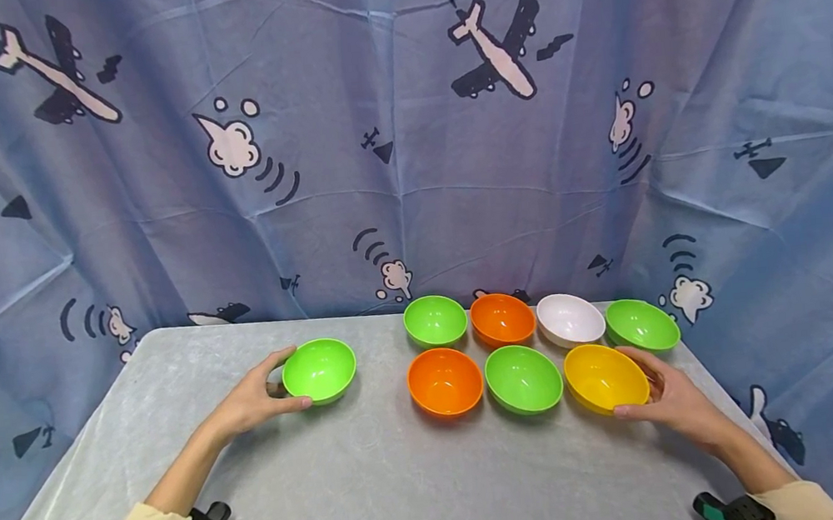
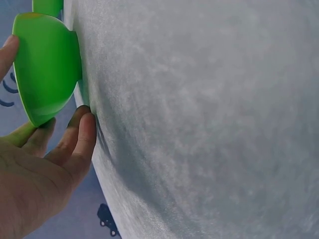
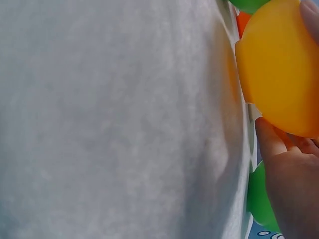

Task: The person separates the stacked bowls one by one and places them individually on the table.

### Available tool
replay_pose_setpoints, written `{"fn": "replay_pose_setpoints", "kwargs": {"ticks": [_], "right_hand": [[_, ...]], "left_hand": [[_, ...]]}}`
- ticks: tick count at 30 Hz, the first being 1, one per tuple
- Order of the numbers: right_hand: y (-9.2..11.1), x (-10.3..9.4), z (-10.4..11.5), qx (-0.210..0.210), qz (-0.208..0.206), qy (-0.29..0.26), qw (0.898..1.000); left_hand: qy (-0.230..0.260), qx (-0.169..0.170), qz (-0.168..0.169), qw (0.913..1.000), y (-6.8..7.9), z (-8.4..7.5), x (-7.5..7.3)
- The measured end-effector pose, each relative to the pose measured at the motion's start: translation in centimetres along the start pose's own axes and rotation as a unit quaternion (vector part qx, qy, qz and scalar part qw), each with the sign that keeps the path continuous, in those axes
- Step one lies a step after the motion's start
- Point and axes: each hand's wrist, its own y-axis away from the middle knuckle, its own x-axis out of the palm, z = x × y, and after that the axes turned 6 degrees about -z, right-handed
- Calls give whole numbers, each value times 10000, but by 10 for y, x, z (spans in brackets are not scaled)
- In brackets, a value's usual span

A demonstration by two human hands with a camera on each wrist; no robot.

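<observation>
On the left side of the table, my left hand (image 1: 259,396) curves around the near-left side of a green bowl (image 1: 319,371). Its thumb touches the rim, and the fingers reach behind the wall, as the left wrist view also shows for the bowl (image 2: 47,69). At the right, my right hand (image 1: 672,398) holds a yellow bowl (image 1: 606,378) by its right side, thumb at the front and fingers behind. In the right wrist view the yellow bowl (image 3: 281,69) hides most of the fingertips. Both bowls face upward; whether either is slightly lifted I cannot tell.
Left of the yellow bowl stand a green bowl (image 1: 523,379) and an orange bowl (image 1: 445,383). Behind them runs a row: green bowl (image 1: 435,322), orange bowl (image 1: 503,319), white bowl (image 1: 570,320), green bowl (image 1: 642,325). A patterned blue curtain (image 1: 329,134) hangs behind the grey-covered table (image 1: 379,498).
</observation>
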Motion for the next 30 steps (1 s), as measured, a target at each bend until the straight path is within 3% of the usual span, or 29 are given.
{"fn": "replay_pose_setpoints", "kwargs": {"ticks": [13,23,30], "right_hand": [[0,1,-7,-3,81,-40,10000],[0,2,-12,-6,118,-93,9999],[1,2,-12,29,135,-205,9997]], "left_hand": [[45,-46,26,10000,0,-3,0],[15,135,-52,9999,-2,-1,2],[-527,225,-390,9976,-8,-1,9]]}}
